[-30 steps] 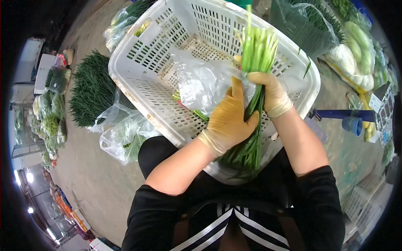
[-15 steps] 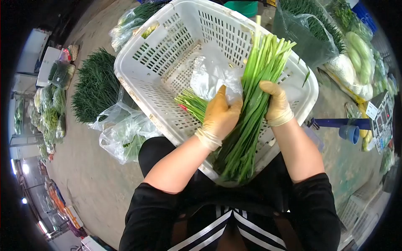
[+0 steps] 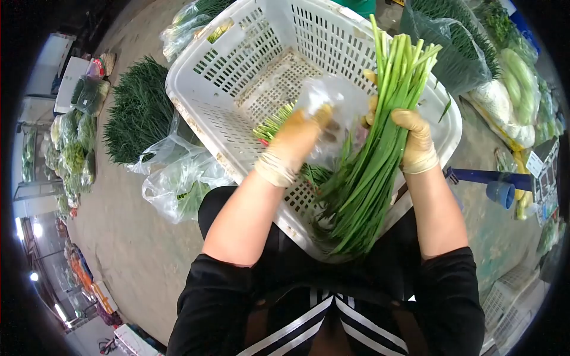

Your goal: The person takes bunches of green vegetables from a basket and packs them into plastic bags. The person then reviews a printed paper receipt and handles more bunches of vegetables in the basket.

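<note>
My right hand (image 3: 415, 141), in a pale yellow glove, is wrapped round a bundle of long green stalks (image 3: 380, 154) with pale ends up and leafy ends down. The bundle tilts over the right side of a white slatted crate (image 3: 222, 127). My left hand (image 3: 300, 139), gloved too and blurred by motion, is at a clear plastic bag (image 3: 338, 101) inside the crate; its fingertips are smeared against the plastic. Under that hand lies a smaller green bunch (image 3: 274, 121) with a red band, partly hidden.
Dark green bunches (image 3: 138, 113) and a plastic bag of greens (image 3: 184, 190) lie on the floor left of the crate. At the right are bagged vegetables (image 3: 516, 83), a blue bar (image 3: 493, 178) with a blue cup (image 3: 500, 194), and a scale-like panel (image 3: 545, 181).
The stalk bundle and my right hand have shifted right. My left hand has moved left, away from the bundle, and the clear bag shows more to the right.
</note>
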A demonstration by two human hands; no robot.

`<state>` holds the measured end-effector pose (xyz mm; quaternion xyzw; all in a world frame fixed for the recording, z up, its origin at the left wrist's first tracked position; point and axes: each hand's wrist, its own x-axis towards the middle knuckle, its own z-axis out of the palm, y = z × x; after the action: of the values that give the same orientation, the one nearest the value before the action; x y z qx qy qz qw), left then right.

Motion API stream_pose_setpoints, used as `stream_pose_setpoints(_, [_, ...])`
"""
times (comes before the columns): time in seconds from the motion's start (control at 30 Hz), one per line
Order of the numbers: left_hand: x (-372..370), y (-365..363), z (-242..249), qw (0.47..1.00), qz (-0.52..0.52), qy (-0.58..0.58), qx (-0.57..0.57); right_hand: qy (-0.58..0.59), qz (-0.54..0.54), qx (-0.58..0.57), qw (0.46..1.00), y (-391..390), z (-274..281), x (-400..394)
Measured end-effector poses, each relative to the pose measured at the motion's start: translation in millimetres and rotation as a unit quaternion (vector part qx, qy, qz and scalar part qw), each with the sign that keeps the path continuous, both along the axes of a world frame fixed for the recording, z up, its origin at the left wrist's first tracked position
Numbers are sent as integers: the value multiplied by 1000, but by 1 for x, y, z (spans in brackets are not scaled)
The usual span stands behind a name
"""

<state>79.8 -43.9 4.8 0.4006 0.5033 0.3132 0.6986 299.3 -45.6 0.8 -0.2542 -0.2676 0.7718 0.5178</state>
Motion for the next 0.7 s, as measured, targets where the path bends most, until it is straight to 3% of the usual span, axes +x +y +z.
stream_pose_setpoints(0.07, [-15, 14, -3, 992, 122, -10, 18, 9, 2, 5, 1000, -5, 9, 2])
stream_pose_setpoints(0.1, [-23, 19, -1, 985, 164, -39, 34, -55, -4, -4, 998, -11, 15, 4])
stream_pose_setpoints(0.17, [-32, 21, 12, 982, 181, 33, 46, -117, 25, 10, 993, -22, 35, -7])
stream_pose_setpoints(0.2, [-33, 21, 11, 963, 234, 58, 123, -183, 31, 23, 982, -28, 42, -19])
stream_pose_setpoints(0.23, [-33, 22, 12, 935, 283, 82, 200, -172, 42, 24, 984, -32, 37, -25])
stream_pose_setpoints(0.37, [-38, 19, 42, 908, 341, 106, 218, -112, 108, 9, 988, -29, 11, -48])
stream_pose_setpoints(0.4, [-42, 22, 44, 908, 333, 112, 227, -93, 128, -25, 987, -27, 12, -51])
stream_pose_setpoints(0.47, [-52, 23, 42, 903, 333, 4, 271, -82, 124, -8, 989, -24, 13, -56])
stream_pose_setpoints(0.53, [-50, 20, 45, 897, 340, 3, 282, -81, 129, 7, 988, -21, 16, -59])
stream_pose_setpoints(0.6, [-46, 10, 49, 899, 247, 109, 344, -77, 144, 11, 987, -20, 17, -63])
stream_pose_setpoints(0.63, [-41, 5, 51, 914, 196, 86, 344, -87, 151, 16, 984, -18, 9, -64])
stream_pose_setpoints(0.7, [-41, -2, 36, 885, 135, 123, 429, -75, 166, -6, 983, -15, 4, -65])
